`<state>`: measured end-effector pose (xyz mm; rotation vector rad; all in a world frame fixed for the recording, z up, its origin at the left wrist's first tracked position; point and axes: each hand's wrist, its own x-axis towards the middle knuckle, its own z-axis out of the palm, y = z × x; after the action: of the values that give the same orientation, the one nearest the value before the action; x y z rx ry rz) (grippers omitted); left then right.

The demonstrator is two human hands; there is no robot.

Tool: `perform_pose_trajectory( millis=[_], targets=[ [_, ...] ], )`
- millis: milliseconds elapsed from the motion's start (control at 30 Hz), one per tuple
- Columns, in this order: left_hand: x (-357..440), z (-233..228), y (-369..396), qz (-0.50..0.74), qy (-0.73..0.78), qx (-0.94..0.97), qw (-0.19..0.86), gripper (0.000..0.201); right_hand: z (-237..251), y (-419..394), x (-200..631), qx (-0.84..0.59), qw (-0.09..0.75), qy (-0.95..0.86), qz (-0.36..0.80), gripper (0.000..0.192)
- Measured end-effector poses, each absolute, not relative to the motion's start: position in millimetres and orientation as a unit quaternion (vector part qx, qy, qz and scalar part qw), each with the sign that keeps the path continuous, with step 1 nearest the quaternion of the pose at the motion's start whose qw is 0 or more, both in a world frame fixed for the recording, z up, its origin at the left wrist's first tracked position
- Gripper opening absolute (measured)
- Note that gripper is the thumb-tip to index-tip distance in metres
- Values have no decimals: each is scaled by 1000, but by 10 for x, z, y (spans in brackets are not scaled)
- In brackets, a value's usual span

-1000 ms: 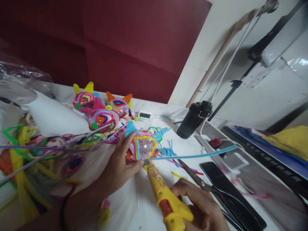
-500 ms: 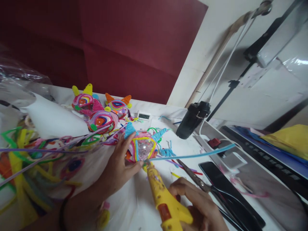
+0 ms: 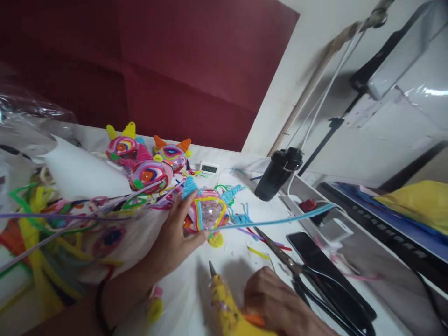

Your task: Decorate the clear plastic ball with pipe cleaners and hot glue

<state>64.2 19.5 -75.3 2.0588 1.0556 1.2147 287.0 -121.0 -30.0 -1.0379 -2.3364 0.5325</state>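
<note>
My left hand (image 3: 177, 238) grips a round ornament (image 3: 212, 210) wrapped in pipe cleaners, with a clear middle, blue horns and a yellow outline. Its thumb presses at the lower edge, where one end of a long blue pipe cleaner (image 3: 276, 223) meets the ornament; the strip's other end reaches out to the right. Curled beside the trigger of a yellow glue gun (image 3: 224, 305) is my right hand (image 3: 280, 303); its fingertips are partly hidden. The gun's nozzle points up, below the ornament and apart from it.
Scissors (image 3: 297, 268) and a black phone (image 3: 329, 275) lie at right. A black bottle (image 3: 278, 175) and a small digital timer (image 3: 209, 169) stand at the back. Finished-looking horned ornaments (image 3: 150, 176) sit at back left, near tangled pipe cleaners (image 3: 38, 224).
The glue gun has drawn back and down from the ornament's lower edge, along with my right hand. My left hand keeps its hold, and the blue pipe cleaner stays at its thumb.
</note>
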Motion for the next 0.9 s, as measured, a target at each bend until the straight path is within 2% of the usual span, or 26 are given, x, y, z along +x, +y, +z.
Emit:
perform_pose_trajectory(
  millis=[100, 200, 267, 333, 400, 500, 600, 733, 900],
  targets=[
    [647, -760, 198, 450, 387, 760, 266, 75, -226, -1218, 2791, -400, 177, -881, 183, 48],
    [651, -770, 206, 452, 384, 760, 267, 74, -197, -1223, 2760, -391, 154, -888, 187, 42],
    [652, -784, 220, 453, 383, 762, 259, 74, -210, -1202, 2762, -401, 204, -867, 216, 35],
    [655, -800, 237, 457, 381, 765, 245, 75, -247, -1133, 2752, -453, 294, -804, 249, 36],
    [660, -816, 252, 461, 380, 766, 238, 75, -292, -1003, 2709, -536, 383, -695, 289, 29],
    [667, -824, 262, 460, 385, 762, 244, 76, -329, -746, 2594, -577, 471, -552, 375, 40],
    [671, -812, 260, 460, 384, 763, 245, 77, -319, -552, 2486, -571, 499, -526, 384, 43],
    [672, -784, 255, 465, 380, 763, 239, 76, -325, -476, 2430, -536, 531, -548, 362, 37],
    [673, -782, 260, 466, 375, 765, 237, 76, -374, -441, 2475, -538, 499, -615, 289, 33]
  ],
)
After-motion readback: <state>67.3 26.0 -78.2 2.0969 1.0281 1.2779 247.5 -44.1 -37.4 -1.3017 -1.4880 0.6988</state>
